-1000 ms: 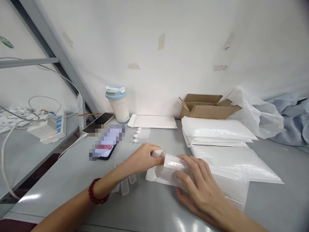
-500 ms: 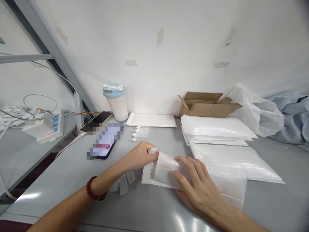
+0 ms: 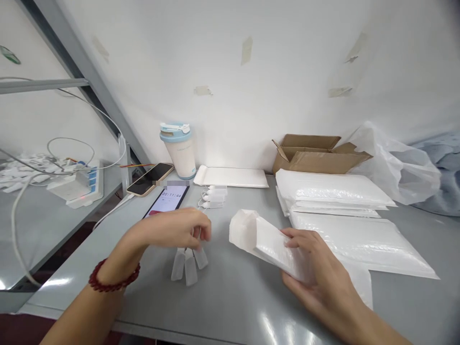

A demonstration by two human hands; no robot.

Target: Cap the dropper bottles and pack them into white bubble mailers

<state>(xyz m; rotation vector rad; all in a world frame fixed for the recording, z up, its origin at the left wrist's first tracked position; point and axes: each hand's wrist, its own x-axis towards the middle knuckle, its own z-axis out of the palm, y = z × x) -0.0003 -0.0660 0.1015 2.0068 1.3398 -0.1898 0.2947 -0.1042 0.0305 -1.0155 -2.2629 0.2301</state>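
My right hand (image 3: 319,273) grips a white bubble mailer (image 3: 275,244), thumb below and fingers above. The mailer is tilted, lifted at its left end, with its mouth gaping and flap spread toward my left hand. My left hand (image 3: 183,229) hovers with curved, parted fingers just over a small group of translucent white tags (image 3: 190,269) with loops. The tags lie fanned out on the grey table, their upper ends partly hidden by my fingers. More small tags (image 3: 215,197) with string loops lie in a row farther back.
A flat white mailer (image 3: 233,176) lies by the wall, beside a cup (image 3: 179,151) and two phones, one a black-screened phone (image 3: 151,178). Stacked mailers (image 3: 338,189), an open cardboard box (image 3: 319,160) and a plastic bag (image 3: 395,165) occupy the right. A power strip (image 3: 88,184) sits left.
My left hand has left the mailer's mouth and moved left to the near tags. My right hand has raised and tilted the mailer, and its mouth has opened. The view has shifted slightly.
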